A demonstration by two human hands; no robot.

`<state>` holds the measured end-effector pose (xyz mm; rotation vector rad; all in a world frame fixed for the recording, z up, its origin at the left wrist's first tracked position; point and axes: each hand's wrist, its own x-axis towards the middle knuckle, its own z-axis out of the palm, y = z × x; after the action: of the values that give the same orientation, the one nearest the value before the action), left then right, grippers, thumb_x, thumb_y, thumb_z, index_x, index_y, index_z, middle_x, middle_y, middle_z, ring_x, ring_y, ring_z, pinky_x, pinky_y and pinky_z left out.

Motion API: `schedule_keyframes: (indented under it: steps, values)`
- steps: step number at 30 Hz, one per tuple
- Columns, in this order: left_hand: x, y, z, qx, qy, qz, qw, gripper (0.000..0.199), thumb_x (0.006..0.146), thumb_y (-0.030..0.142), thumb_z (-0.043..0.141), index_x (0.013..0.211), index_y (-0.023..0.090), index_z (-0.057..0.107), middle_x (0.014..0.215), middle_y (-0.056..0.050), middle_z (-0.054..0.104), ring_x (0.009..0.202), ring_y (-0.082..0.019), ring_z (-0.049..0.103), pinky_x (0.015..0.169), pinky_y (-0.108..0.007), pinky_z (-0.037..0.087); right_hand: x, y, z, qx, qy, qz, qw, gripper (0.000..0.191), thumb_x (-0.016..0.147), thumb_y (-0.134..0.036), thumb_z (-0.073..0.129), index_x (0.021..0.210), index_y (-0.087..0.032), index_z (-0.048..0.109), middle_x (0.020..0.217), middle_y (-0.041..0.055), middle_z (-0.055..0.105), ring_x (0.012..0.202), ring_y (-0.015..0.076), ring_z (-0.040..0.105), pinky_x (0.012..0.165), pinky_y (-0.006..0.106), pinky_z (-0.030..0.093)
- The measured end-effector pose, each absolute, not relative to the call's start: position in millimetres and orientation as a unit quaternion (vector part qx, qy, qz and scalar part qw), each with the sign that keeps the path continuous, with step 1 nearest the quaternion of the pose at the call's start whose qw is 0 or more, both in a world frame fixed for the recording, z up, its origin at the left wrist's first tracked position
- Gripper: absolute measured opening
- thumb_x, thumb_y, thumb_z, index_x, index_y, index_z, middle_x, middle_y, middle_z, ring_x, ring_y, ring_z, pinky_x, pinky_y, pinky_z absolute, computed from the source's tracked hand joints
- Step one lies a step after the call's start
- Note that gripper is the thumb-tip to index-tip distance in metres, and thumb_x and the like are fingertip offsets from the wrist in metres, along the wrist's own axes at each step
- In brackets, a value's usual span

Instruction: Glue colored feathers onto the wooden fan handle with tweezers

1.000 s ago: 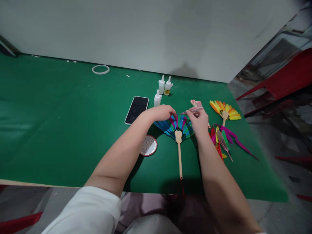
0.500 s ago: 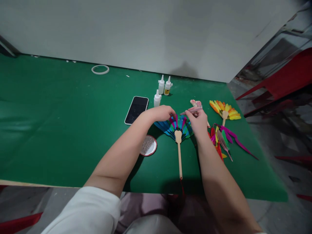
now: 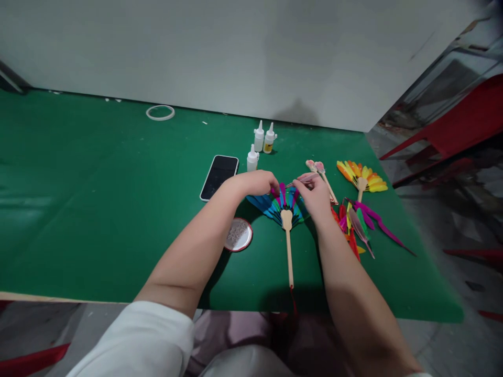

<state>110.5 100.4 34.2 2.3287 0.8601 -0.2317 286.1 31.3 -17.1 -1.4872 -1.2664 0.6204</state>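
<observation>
A blue, green and magenta feather fan (image 3: 287, 219) lies on the green table, its wooden handle toward me. My left hand (image 3: 262, 183) is at the fan's upper left feathers, fingers curled down and closed; what they grip, if anything, is hidden. In my right hand (image 3: 315, 195), thumb and fingers pinch a pair of tweezers (image 3: 293, 184), whose tips reach over the top of the fan. Beside that hand lie wooden sticks with pink ends (image 3: 320, 167). Loose coloured feathers (image 3: 359, 228) lie right of my right forearm.
A phone (image 3: 220, 175) and a round red-rimmed lid (image 3: 239, 234) lie left of the fan. Small white bottles (image 3: 252, 158) stand behind it. A yellow and orange fan (image 3: 362, 183) rests at the right. A clear ring (image 3: 160, 112) lies near the white wall (image 3: 196, 52).
My right hand has moved slightly left and down, bringing the tweezers further over the fan's top feathers. More of the pink-ended sticks shows. My left hand has barely shifted.
</observation>
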Motion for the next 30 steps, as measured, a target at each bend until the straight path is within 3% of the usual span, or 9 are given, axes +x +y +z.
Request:
schedule_keyframes:
  steps: [6, 17, 24, 30]
  values:
    - [109.0, 100.2, 36.4, 0.886, 0.317, -0.108, 0.321, 0.051, 0.066, 0.004, 0.041, 0.105, 0.019, 0.07, 0.099, -0.003, 0.072, 0.083, -0.014, 0.062, 0.068, -0.019, 0.044, 282.2, 29.2, -18.8, -0.626, -0.56, 0.256, 0.479, 0.019, 0.072, -0.038, 0.064, 0.077, -0.02, 0.061, 0.076, 0.0026, 0.067, 0.069, 0.0185, 0.063, 0.067, 0.033, 0.049]
    - [106.0, 98.9, 41.9, 0.884, 0.32, -0.124, 0.319, 0.053, 0.066, 0.004, 0.041, 0.109, 0.02, 0.069, 0.097, -0.003, 0.072, 0.082, -0.014, 0.062, 0.071, -0.02, 0.044, 278.7, 27.6, -19.1, -0.627, -0.574, 0.255, 0.461, 0.015, 0.074, -0.035, 0.063, 0.074, -0.02, 0.061, 0.072, 0.0017, 0.068, 0.067, 0.0182, 0.066, 0.065, 0.031, 0.048]
    - [99.1, 99.6, 50.7, 0.868, 0.322, -0.132, 0.354, 0.046, 0.066, 0.006, 0.041, 0.098, 0.016, 0.072, 0.094, -0.004, 0.071, 0.086, -0.014, 0.062, 0.071, -0.018, 0.045, 279.8, 27.8, -18.5, -0.634, -0.57, 0.244, 0.462, 0.018, 0.073, -0.037, 0.064, 0.076, -0.019, 0.062, 0.071, 0.002, 0.068, 0.068, 0.0182, 0.066, 0.065, 0.03, 0.048]
    - [101.2, 98.0, 53.1, 0.868, 0.342, -0.125, 0.336, 0.053, 0.066, 0.004, 0.041, 0.109, 0.018, 0.069, 0.097, -0.006, 0.07, 0.087, -0.015, 0.062, 0.072, -0.02, 0.045, 281.5, 29.4, -20.0, -0.657, -0.546, 0.242, 0.46, 0.023, 0.072, -0.04, 0.063, 0.08, -0.018, 0.063, 0.074, 0.004, 0.068, 0.07, 0.0193, 0.065, 0.066, 0.031, 0.047]
